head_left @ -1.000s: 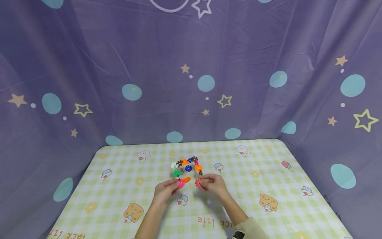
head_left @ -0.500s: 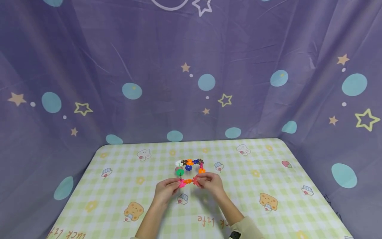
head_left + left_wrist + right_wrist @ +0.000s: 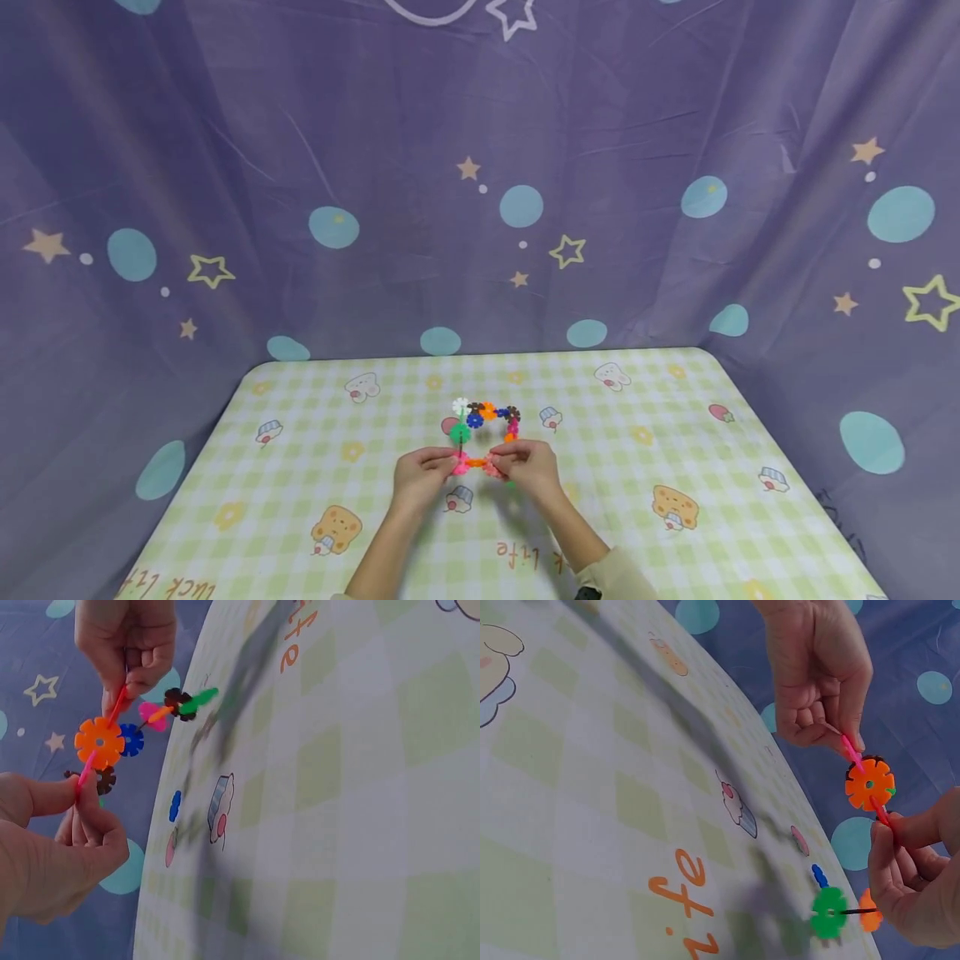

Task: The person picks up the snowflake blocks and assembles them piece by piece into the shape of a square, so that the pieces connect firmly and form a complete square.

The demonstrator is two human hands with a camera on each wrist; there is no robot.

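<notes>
My left hand [image 3: 422, 479] pinches a pink notched flower disc [image 3: 85, 774] between thumb and index finger. A coral-red disc [image 3: 880, 811] is pinched in my right hand [image 3: 529, 468]. Between the two hands an orange disc [image 3: 99, 742] meets both at their notches, edge to edge. These belong to a loop of linked snowflake discs held above the table: a green disc [image 3: 461, 433] and a white one [image 3: 461, 406] on the left, brown, orange and blue ones along the far side, and pink and orange ones down the right. Another green disc [image 3: 829, 911] hangs below my right hand.
A single blue disc [image 3: 175, 806] lies on the table beneath the loop. The tabletop [image 3: 300, 450] wears a green checked cloth printed with bears and cupcakes. Behind it hangs a purple curtain [image 3: 420, 275] with stars and dots.
My right hand has brought the coral-red disc leftward against the orange disc, closing the gap in the loop. The loop's far side has swung right. My left hand has barely shifted.
</notes>
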